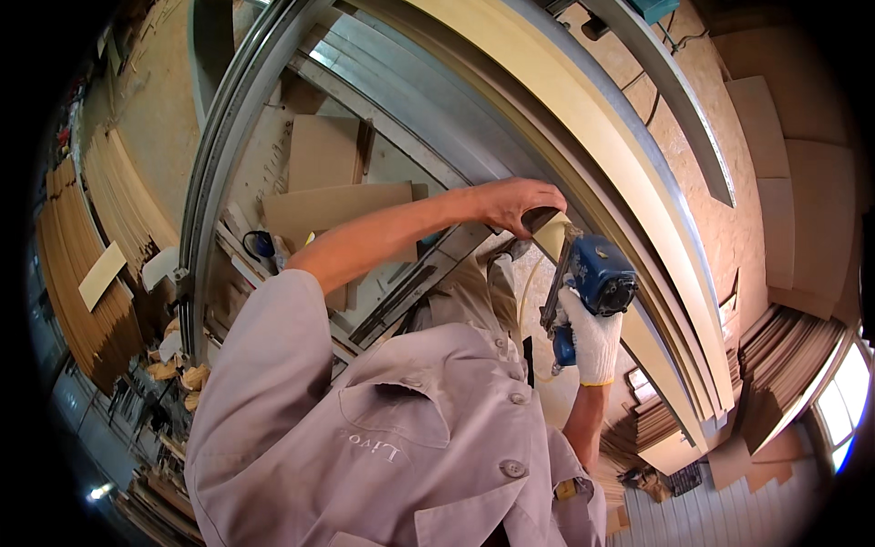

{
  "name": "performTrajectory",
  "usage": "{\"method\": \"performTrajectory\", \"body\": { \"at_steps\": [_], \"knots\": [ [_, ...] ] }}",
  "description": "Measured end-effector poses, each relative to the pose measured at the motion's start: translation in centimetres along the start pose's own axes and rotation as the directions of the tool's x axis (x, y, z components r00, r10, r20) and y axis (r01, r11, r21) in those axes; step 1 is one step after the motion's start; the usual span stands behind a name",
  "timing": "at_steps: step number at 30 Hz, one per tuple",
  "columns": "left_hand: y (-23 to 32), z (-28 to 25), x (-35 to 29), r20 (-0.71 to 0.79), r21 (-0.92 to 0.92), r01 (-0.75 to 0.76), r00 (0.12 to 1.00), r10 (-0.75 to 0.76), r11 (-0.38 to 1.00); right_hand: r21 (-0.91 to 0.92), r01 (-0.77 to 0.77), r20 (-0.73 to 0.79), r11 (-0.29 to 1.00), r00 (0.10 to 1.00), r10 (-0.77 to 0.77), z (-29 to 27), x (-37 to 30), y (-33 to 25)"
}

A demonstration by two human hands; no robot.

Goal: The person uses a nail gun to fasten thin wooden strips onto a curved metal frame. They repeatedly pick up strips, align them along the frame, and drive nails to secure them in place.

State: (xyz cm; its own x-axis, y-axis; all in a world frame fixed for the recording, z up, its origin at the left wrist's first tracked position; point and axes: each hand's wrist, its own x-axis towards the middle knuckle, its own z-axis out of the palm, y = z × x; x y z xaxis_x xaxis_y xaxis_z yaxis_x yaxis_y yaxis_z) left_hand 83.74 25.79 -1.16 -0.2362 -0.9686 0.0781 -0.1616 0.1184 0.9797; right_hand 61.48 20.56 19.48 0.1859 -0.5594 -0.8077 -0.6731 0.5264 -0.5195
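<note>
Head view, left hand: bare, fingers curled at the edge of a pale board strip; firmly pinching or merely steadying, cannot tell, with fingertips partly hidden.
Right hand: gloved in white knit, wrapped around the handle of a blue nail gun.
Nail gun: just below the left fingers, nose end near them, beside the long pale boards; touching the wood or not, cannot tell.
Finger risk: could drive a nail into bare skin, from firing with the left hand so near the nose.
Board risk: could slip or skew under recoil, from too light a left hold.
Yellowish hose: looping down left of the gun; could snag and tug the aim, from catching on nearby edges.
Long pale boards: layered, running from upper middle to lower right.
Further out: steel rails at left, brown panels beyond the left forearm, stacked wooden strips at far left.
</note>
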Motion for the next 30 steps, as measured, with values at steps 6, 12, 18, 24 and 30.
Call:
{"method": "performTrajectory", "body": {
  "at_steps": [6, 12, 18, 24, 30],
  "knots": [
    [-0.2, 0.0, 0.2, -0.038, 0.043, -0.049, 0.998, 0.051, 0.998, -0.008, 0.067, -0.042, 0.998, 0.997, -0.067, 0.7, 0.1, 0.8],
    [-0.4, 0.2, 0.1, -0.071, 0.016, -0.055, 0.996, 0.056, 0.998, -0.050, 0.041, -0.034, 0.998, 0.999, -0.042, 0.6, 0.1, 0.6],
    [-0.3, 0.2, 0.1, -0.069, -0.016, -0.027, 0.997, 0.026, 1.000, 0.001, 0.061, -0.027, 0.998, 0.998, -0.061, 1.0, 0.2, 0.8],
    [0.1, 0.1, 0.0, -0.063, -0.015, -0.018, 0.998, 0.017, 1.000, -0.077, 0.177, -0.053, 0.981, 0.982, -0.181, 1.0, 0.9, 2.3],
    [-0.4, 0.2, -0.1, -0.060, -0.004, -0.017, 0.998, 0.016, 1.000, -0.092, 0.194, -0.005, 0.977, 0.981, -0.196, 1.2, 0.3, 2.7]
  ]
}}
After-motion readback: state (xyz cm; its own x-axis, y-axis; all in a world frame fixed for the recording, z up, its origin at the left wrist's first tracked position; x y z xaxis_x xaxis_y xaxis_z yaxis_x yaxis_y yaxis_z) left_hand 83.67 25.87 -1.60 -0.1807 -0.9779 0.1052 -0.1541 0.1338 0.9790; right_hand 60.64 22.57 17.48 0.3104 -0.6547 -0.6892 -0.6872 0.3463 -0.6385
